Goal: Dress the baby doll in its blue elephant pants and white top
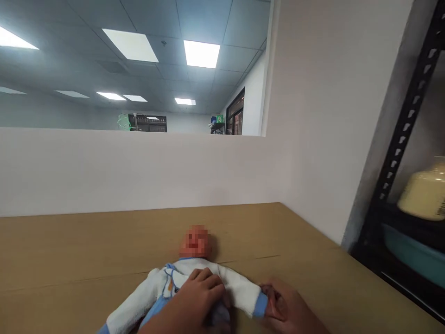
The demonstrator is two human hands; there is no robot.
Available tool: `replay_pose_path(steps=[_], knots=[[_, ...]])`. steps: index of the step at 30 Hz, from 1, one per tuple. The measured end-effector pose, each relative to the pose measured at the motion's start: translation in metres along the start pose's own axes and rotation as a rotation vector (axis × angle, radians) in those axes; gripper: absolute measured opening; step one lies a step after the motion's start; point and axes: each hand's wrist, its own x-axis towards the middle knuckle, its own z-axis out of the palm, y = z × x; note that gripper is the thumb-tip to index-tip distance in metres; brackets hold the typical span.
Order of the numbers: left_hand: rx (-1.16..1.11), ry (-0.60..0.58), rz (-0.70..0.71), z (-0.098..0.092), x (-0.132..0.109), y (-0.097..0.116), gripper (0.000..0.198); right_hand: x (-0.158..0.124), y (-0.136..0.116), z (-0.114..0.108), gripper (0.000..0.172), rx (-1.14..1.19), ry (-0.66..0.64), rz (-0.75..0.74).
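A baby doll [239,287] lies on its back on the brown tabletop, head away from me and arms spread to the sides. It wears a white long-sleeved top with blue cuffs, and a blue-and-white bib front with a small orange patch. My left hand [205,294] rests over the doll's chest with its fingers curled into the clothing there; the fingertips are partly hidden. At the end of the sleeve on the right, my right hand [287,304] closes its fingers around the doll's small hand, just past the blue cuff. The doll's lower body is out of view.
The tabletop [86,250] meets a low white wall [139,171] at the back and a white side wall on the right. A black metal shelf [396,153] stands at the right, bearing a cream jar [424,195] above a teal basin [413,253].
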Motion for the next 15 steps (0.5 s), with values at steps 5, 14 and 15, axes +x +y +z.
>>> replay_pose_path(steps=[5,14,15], knots=[[0.110,-0.020,0.073,-0.004,0.021,-0.004,0.014,0.012,-0.024,0.013,0.043,0.168,0.018,0.050],[0.137,0.003,0.147,-0.040,0.007,-0.006,0.044,0.046,-0.051,0.047,0.046,0.322,0.005,-0.013],[0.163,0.016,0.167,-0.042,0.005,-0.009,0.039,0.049,-0.052,0.053,0.046,0.325,0.016,-0.022]])
